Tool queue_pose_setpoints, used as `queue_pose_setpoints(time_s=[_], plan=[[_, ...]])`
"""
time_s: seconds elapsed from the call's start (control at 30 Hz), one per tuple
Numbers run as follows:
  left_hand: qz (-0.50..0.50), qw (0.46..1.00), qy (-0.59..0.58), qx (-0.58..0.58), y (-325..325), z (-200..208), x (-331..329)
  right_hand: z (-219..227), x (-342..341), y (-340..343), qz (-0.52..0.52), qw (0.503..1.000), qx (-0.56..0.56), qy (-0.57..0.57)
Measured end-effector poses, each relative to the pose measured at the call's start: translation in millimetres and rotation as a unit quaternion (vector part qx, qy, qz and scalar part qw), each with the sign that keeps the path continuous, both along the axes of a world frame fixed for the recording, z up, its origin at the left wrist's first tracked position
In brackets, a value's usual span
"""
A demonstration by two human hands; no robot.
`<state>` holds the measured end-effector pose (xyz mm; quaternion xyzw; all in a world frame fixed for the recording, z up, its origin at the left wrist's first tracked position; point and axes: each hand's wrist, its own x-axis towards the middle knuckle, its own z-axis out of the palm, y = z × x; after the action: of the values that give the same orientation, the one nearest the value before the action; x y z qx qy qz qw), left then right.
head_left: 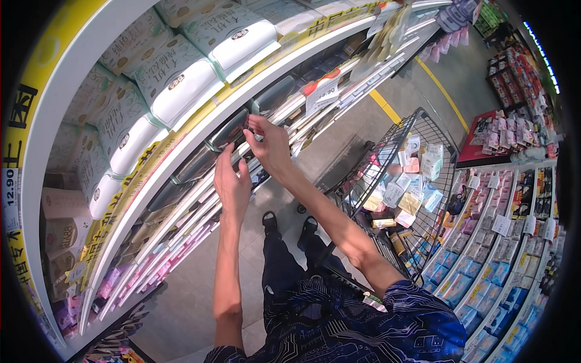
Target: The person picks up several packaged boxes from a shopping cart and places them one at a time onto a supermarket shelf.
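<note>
I see two hands at the shelf [200, 130]: my right hand [269, 145] pinches a dark pack [249, 122] at its edge. My left hand [232, 181], just below, is open-fingered and holds nothing. One cart [417, 130] stands right of the shelf.

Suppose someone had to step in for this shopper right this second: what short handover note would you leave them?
Left hand: raised at the shelf front, fingers open, touching or just short of the dark flat packs; whether it grips one cannot be told.
Right hand: higher up, fingertips pinching at the edge of one dark pack on the same shelf.
Nearby: white wrapped tissue bundles on the shelf above; the black wire shopping cart stands to the right, already holding many small packets.
Done: cart partly filled.
Left: the dark pack is still on the shelf, not yet pulled free.
</note>
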<state>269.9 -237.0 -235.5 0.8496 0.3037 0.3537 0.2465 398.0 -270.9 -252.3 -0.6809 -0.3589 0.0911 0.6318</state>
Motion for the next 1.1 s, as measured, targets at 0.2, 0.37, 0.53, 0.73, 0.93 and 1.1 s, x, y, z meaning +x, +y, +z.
queue_pose_setpoints(time_s=[0.2,0.37,0.53,0.73,0.93,1.1], plan=[[0.005,1.000,0.008,0.008,1,-2,1,-2,4,0,0.021,1.000,-0.017,0.000],[-0.005,1.000,0.027,-0.013,0,-2,-1,-4,5,-6,0.012,0.999,-0.030,0.016],[-0.004,1.000,0.022,-0.014,-1,-2,0,-6,5,-10,-0.003,0.999,-0.028,0.027],[0.001,0.999,0.025,-0.035,-5,1,1,-8,6,-16,-0.012,1.000,-0.018,0.019],[0.014,0.998,0.037,-0.041,-11,1,-11,-11,15,-41,0.016,0.997,-0.077,-0.004],[0.041,0.991,0.065,-0.110,-18,0,-33,-4,25,-67,0.073,0.967,-0.206,0.128]])
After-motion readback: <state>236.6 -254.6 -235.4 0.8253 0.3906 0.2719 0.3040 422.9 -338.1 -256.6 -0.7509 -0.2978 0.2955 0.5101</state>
